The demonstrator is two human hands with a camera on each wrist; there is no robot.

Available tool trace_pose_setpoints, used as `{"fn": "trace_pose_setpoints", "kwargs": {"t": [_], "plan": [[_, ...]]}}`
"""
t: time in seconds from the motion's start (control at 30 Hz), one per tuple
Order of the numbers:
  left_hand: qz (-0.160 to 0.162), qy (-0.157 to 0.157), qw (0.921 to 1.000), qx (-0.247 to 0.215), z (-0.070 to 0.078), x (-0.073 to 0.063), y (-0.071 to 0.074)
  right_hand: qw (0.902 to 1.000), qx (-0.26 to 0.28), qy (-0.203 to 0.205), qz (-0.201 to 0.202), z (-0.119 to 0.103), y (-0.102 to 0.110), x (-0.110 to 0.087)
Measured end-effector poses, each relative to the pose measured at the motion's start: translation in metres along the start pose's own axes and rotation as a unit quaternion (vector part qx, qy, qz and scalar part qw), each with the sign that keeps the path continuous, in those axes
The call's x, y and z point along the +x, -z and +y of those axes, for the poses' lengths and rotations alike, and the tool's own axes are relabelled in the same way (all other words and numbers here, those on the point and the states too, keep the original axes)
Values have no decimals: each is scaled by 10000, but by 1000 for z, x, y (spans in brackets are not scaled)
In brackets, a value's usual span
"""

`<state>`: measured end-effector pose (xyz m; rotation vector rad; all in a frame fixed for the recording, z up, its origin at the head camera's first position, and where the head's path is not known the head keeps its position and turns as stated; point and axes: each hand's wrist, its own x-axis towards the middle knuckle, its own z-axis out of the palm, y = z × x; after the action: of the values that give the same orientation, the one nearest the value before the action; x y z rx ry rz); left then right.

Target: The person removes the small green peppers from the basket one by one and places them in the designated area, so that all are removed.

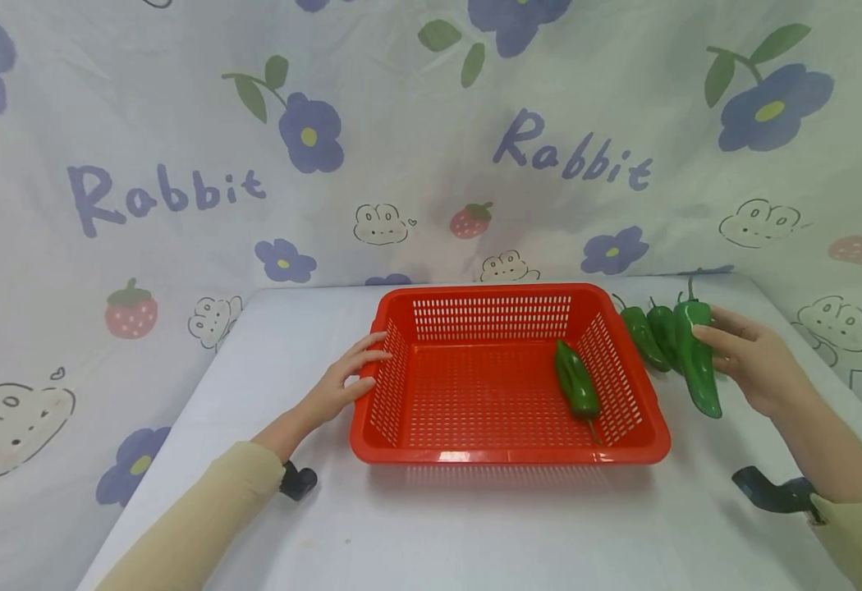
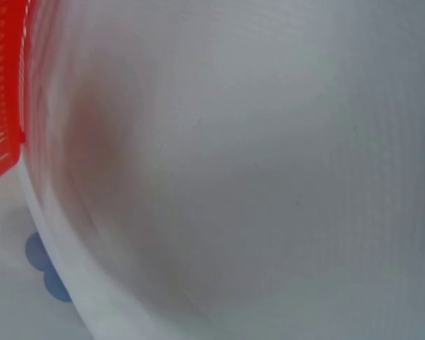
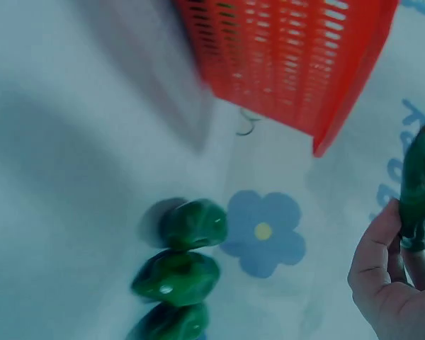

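Note:
My right hand (image 1: 759, 361) pinches a long green pepper (image 1: 697, 369) near its stem end, holding it up with the tip pointing down. The same pepper (image 3: 421, 177) shows at the right edge of the right wrist view. My left hand (image 1: 338, 382) rests on the left rim of a red plastic basket (image 1: 512, 456), its fingers lying over the edge. One green pepper (image 1: 577, 382) lies inside the basket, toward the right wall. The left hand is out of sight in the left wrist view, where part of the basket (image 2: 1, 92) appears.
More green peppers (image 1: 641, 336) lie on the white table (image 1: 475, 533) right of the basket; three of them (image 3: 176, 278) line up in the right wrist view. A patterned cloth (image 1: 416, 148) hangs behind the table. Dark wrist-mounted pieces (image 1: 771, 491) sit below the hands.

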<state>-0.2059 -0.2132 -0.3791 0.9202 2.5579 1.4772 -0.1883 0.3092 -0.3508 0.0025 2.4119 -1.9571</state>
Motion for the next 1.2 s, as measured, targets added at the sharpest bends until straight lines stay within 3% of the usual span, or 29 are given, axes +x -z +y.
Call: {"fn": "trace_pose_setpoints", "kwargs": {"t": [0.2,0.33,0.53,0.7,0.83,1.07,1.2], "plan": [[20,18,10000,18,0,0,-1,9898,-1310,-543,155,27,4,-2],[16,21,10000,32,1,0,-1,9809,-1796,-729,152,50,9,0],[33,-6,10000,23,1,0,-1,9670,-2252,-1163,242,104,24,15],[26,-34,10000,-28,0,0,-1,9645,-2277,-1335,-43,125,30,20],[30,-52,10000,-51,0,0,-1,9594,-2511,-1286,0,124,24,16],[50,-30,10000,-29,1,0,-1,9552,-2566,-1466,-155,73,1,-7],[45,-16,10000,-5,1,0,-1,9481,-2766,-1554,-234,65,-1,-8]]}}
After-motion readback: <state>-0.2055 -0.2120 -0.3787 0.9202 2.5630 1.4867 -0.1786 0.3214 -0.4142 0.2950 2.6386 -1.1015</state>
